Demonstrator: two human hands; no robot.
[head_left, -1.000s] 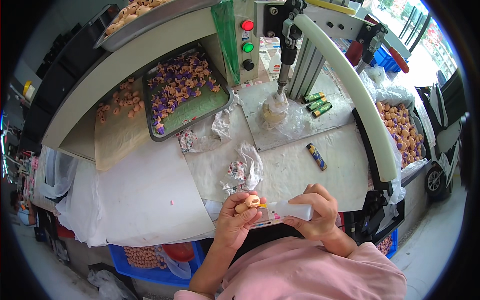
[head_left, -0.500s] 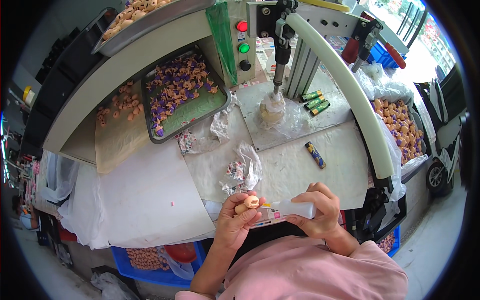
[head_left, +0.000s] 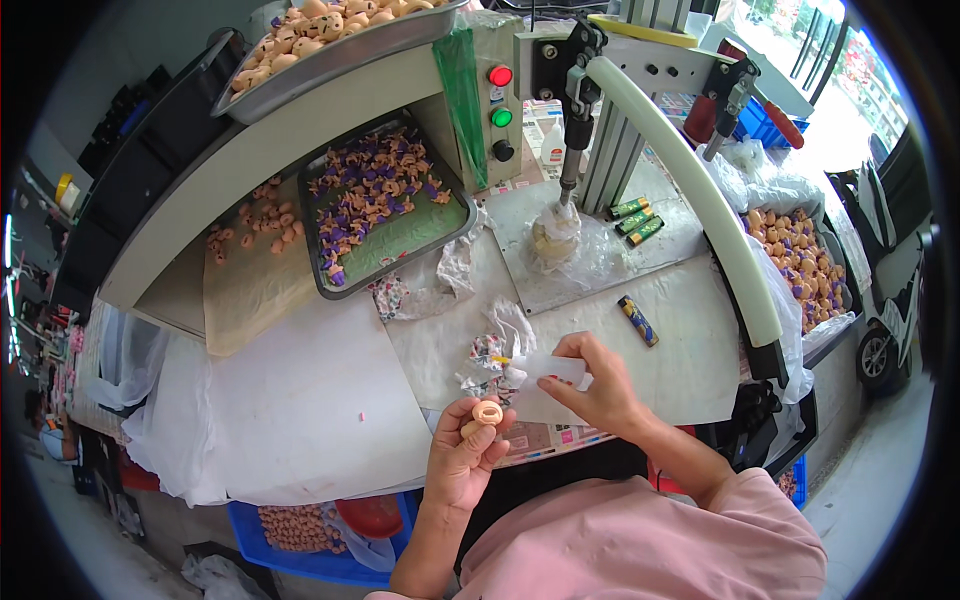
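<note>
Between the thumb and fingers of my left hand (head_left: pixel 460 462) is a small peach-coloured doll head (head_left: pixel 487 412), its hollow opening turned upward. My right hand (head_left: pixel 603 388) is closed around a translucent white squeeze bottle (head_left: pixel 548 368), tilted so its yellow nozzle points left. The nozzle tip is over or against a crumpled patterned cloth (head_left: pixel 480 368) on the table; I cannot tell whether it touches. Bottle and doll head are apart, with the bottle farther from me.
A dark tray (head_left: pixel 440 232) of peach and purple doll parts sits inside the heater box (head_left: pixel 300 110). The lever press (head_left: pixel 572 150) stands at the back. One lighter-shaped tube (head_left: pixel 638 320) lies on the right. A metal tray (head_left: pixel 330 65) of heads rests on top.
My right hand has moved the bottle away from the doll head, forward and left to the cloth. My left hand has shifted slightly left, still holding the head. The view has shifted a little.
</note>
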